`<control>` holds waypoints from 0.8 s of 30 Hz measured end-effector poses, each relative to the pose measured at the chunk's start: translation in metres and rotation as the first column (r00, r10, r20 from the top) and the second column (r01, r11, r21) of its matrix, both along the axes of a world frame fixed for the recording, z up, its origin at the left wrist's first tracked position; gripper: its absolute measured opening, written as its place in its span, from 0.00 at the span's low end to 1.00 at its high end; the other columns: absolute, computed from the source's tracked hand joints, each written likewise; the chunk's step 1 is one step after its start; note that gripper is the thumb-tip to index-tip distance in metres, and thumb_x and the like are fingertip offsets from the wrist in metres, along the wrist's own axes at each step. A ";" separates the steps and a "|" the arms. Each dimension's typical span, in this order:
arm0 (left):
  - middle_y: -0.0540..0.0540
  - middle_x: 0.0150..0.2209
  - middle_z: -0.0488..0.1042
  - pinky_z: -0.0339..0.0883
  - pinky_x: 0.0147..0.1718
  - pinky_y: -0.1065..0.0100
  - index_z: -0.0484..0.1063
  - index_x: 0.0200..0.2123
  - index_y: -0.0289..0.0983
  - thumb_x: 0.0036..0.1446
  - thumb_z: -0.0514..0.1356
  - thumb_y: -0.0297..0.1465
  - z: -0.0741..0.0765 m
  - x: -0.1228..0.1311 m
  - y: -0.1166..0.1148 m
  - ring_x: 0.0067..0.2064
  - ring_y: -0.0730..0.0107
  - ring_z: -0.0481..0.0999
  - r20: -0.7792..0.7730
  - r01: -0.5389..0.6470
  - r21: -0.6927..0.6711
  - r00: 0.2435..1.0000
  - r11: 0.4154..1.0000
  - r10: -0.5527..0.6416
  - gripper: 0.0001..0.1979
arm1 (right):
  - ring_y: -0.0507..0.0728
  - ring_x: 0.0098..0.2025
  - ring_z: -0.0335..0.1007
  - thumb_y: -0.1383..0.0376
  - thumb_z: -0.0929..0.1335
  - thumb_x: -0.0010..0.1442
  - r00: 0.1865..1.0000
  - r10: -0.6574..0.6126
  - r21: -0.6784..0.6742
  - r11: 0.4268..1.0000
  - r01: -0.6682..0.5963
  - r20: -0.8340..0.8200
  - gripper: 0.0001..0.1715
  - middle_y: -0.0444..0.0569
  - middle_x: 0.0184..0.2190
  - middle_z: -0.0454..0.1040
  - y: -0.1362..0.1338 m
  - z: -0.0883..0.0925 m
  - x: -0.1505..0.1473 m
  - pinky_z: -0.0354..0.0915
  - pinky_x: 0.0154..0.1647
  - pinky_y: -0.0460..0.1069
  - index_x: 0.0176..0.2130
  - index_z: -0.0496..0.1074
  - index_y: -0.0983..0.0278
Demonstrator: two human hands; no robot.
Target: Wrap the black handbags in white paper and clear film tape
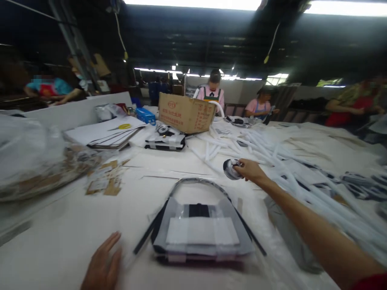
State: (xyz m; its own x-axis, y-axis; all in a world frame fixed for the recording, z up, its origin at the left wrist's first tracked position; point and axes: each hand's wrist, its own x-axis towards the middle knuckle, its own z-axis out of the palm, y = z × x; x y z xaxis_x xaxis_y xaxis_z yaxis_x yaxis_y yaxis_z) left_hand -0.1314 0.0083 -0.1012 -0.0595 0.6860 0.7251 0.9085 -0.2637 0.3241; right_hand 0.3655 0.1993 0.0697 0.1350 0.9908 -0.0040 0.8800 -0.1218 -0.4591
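In front of me on the white table lies a black handbag point(199, 225), its front covered with pale wrapping sheet and clear tape. Its wrapped handle point(198, 180) arches up at the far side, and dark strap ends stick out at both sides. My left hand point(104, 264) is left of the bag, empty, fingers apart and slightly blurred. Stretched out beyond the bag to the right, my right hand point(249, 169) is closed on a coiled black strap point(231, 169) in pale wrapping. The coil is held near the tabletop; I cannot tell whether it touches.
A cardboard box point(186, 112) stands behind another wrapped bag point(165, 139). White foam tubes point(272, 153) sprawl across the right side. To the left are stacked sheets point(104, 131) with yellow scissors point(123, 126), brown packets point(105, 179) and a big plastic bag point(30, 157). Several people work farther back.
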 end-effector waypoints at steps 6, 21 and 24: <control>0.43 0.48 0.77 0.74 0.51 0.56 0.68 0.51 0.39 0.64 0.51 0.38 -0.009 -0.004 -0.003 0.49 0.60 0.77 0.060 -0.063 -0.040 0.996 0.997 0.066 0.16 | 0.55 0.26 0.76 0.58 0.66 0.60 0.964 0.256 -0.109 0.963 -0.248 0.074 0.14 0.49 0.29 0.80 0.002 -0.040 -0.122 0.66 0.26 0.45 0.41 0.74 0.64; 0.42 0.59 0.71 0.63 0.59 0.63 0.67 0.56 0.38 0.60 0.52 0.32 0.091 0.077 0.168 0.59 0.65 0.69 0.216 0.419 -0.627 0.904 0.657 -0.370 0.21 | 0.61 0.52 0.71 0.61 0.68 0.61 0.853 0.438 -0.125 0.899 -0.420 0.283 0.17 0.53 0.48 0.77 0.027 -0.099 -0.180 0.62 0.50 0.50 0.50 0.74 0.61; 0.40 0.63 0.66 0.56 0.63 0.65 0.64 0.59 0.35 0.55 0.59 0.32 0.083 0.121 0.221 0.63 0.63 0.64 0.133 0.407 -0.696 0.883 0.591 -0.451 0.28 | 0.62 0.51 0.72 0.62 0.66 0.62 0.855 0.425 -0.100 0.905 -0.414 0.298 0.16 0.54 0.47 0.76 0.026 -0.105 -0.186 0.63 0.48 0.51 0.49 0.73 0.62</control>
